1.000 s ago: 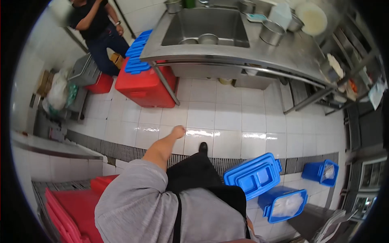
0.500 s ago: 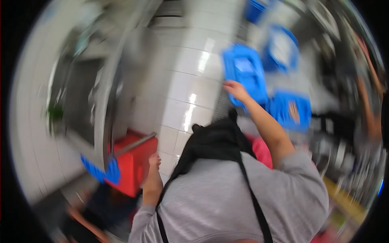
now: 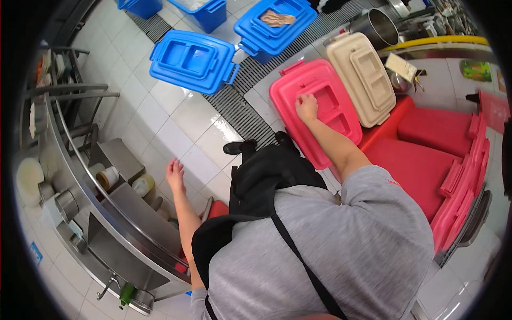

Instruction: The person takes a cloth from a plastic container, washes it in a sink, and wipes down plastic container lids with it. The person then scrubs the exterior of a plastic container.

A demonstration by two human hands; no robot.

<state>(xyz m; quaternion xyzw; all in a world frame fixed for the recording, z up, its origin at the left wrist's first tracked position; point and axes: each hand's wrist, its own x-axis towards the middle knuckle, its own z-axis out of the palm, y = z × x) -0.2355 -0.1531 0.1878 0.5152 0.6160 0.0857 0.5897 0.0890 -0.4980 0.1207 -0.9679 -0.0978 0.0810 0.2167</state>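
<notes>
The left hand [image 3: 175, 173] is left of the middle of the frame, out over the white floor [image 3: 198, 117]. Its fingers are a bit bent and partly open, and it has hold of nothing. The steel desk [image 3: 53, 154] is near it, on the left side. The right hand [image 3: 306, 108] is a little above the middle, in front of the pink lid [image 3: 333, 120]. Its fingers curl in loosely, and I see nothing in them. I cannot tell if it touches the lid or is just over it.

The pink lid is right of the middle, tilted. Just beside it, up and to the right, is a cream lid [image 3: 368, 85]. More red lids [image 3: 413, 170] fill the right side of the frame.

At the upper middle is a blue box [image 3: 261, 53] with its lid on, and a crumpled brown thing [image 3: 277, 20] is on top. A big blue lid [image 3: 194, 61] is to the left of it. Near the top edge is an open blue box [image 3: 213, 18] with something white inside. A dark floor grate [image 3: 256, 88] runs between the blue things and the pink lid.

At the upper right is a big metal pot [image 3: 373, 29], tipped so its mouth shows. In the lower left, the desk has a sink [image 3: 117, 255] and a green bottle [image 3: 126, 294]. Two black shoes [image 3: 240, 146] are near the middle.
</notes>
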